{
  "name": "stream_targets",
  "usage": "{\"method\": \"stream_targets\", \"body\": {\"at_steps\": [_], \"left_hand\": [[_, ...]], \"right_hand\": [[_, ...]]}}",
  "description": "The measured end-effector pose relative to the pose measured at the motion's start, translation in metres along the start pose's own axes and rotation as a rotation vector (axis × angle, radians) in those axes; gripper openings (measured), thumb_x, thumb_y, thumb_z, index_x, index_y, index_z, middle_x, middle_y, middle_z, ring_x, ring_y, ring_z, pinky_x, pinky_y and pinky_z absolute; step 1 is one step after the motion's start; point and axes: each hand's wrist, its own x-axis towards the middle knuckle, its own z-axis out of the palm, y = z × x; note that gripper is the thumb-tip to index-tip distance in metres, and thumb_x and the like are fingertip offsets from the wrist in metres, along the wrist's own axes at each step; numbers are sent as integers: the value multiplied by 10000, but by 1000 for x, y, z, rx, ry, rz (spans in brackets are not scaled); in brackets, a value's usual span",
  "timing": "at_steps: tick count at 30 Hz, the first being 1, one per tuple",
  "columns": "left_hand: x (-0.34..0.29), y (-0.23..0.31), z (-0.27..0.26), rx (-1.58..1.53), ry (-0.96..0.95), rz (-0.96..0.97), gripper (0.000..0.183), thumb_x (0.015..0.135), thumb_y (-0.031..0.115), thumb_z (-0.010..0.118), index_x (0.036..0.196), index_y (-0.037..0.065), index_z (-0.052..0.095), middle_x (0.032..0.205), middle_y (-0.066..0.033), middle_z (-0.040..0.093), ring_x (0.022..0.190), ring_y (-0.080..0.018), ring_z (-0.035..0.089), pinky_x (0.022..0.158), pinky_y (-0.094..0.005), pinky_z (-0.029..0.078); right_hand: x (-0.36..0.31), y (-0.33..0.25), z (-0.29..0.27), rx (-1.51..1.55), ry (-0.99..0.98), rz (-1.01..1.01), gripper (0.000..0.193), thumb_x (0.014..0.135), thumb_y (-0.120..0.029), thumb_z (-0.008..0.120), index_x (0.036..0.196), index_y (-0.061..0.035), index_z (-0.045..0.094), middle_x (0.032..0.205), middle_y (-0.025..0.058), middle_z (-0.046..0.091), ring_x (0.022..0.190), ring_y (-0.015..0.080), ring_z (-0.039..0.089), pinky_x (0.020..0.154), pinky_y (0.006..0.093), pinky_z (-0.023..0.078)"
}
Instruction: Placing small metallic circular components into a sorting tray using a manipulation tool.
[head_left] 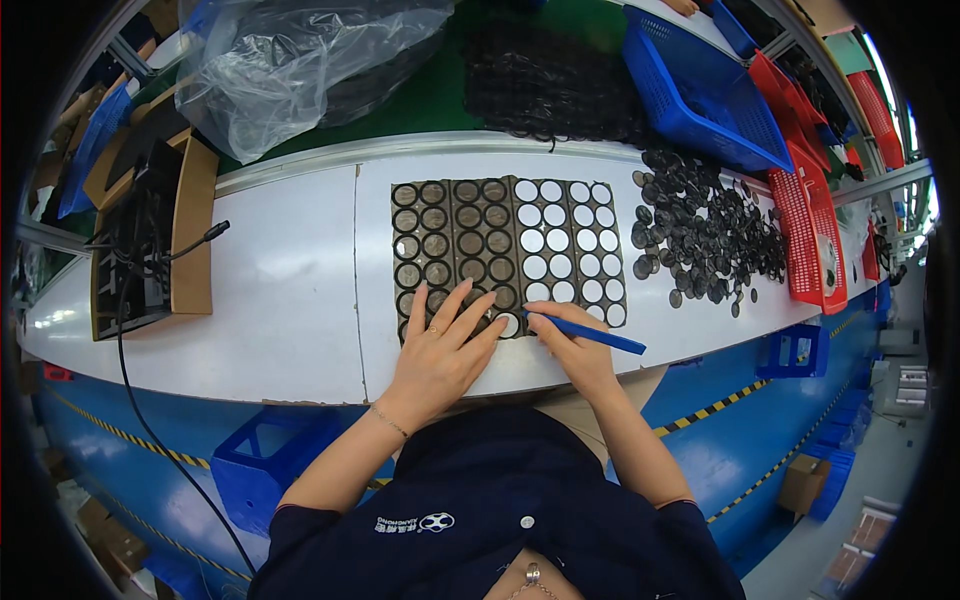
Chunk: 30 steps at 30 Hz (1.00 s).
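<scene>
A brown board [453,232] with rows of round black-rimmed places lies on the white table in front of me. White discs [533,240] fill most of its right half; the left half looks dark, with one white disc near the front edge, between my hands. My left hand [440,355] rests on the board's front left part, fingers spread and holding nothing. In my right hand [580,358] is a slim blue pen-like tool [610,338], pinched near its left end. That end meets the board's front edge, beside the white discs; its exact tip is hidden by my fingers.
Loose dark discs [705,235] lie heaped to the right, against a red basket [812,240]. Behind are a blue basket [700,95], dark bagged parts [550,85] and a clear plastic bag [290,75]. A cardboard box [196,235] with a black cable [122,350] stands left.
</scene>
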Motion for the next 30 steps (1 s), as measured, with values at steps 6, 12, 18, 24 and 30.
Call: {"method": "stream_targets", "body": {"at_steps": [6, 12, 18, 24, 30], "left_hand": [[5, 2, 1, 12, -21, -15, 365, 891, 176, 719, 1255, 179, 694, 1415, -70, 575, 1401, -313, 453, 1165, -631, 234], [5, 2, 2, 27, -37, -25, 360, 899, 180, 710, 1258, 197, 698, 1421, -68, 570, 1413, -307, 440, 1160, -639, 236], [5, 2, 1, 34, -48, -34, 362, 901, 184, 711, 1262, 207, 699, 1423, -66, 568, 1414, -305, 439, 1156, -643, 240], [4, 2, 2, 31, -45, -38, 362, 899, 187, 713, 1260, 212, 700, 1423, -65, 568, 1415, -301, 439, 1154, -646, 241], [5, 2, 2, 29, -50, -39, 355, 900, 186, 711, 1254, 213, 703, 1422, -65, 569, 1409, -301, 444, 1153, -643, 245]], "right_hand": [[0, 2, 3, -21, 8, -38, 193, 956, -132, 691, 1091, -3, 742, 872, 47, 696, 730, 96, 610, 639, 243, 473], [0, 4, 4, -73, 32, -67, 187, 949, -123, 690, 1078, 2, 741, 860, 60, 701, 746, 116, 623, 661, 263, 481], [0, 0, 4, -68, 34, -17, 197, 928, -149, 711, 1068, -13, 742, 897, 116, 728, 776, 191, 662, 709, 304, 509], [1, 1, 6, -55, 35, -37, 201, 949, -124, 693, 1097, 4, 738, 876, 71, 709, 752, 126, 639, 679, 267, 499], [2, 0, 4, 124, 22, 127, 216, 966, -161, 690, 1118, -15, 736, 906, 63, 719, 764, 103, 630, 654, 244, 483]]}}
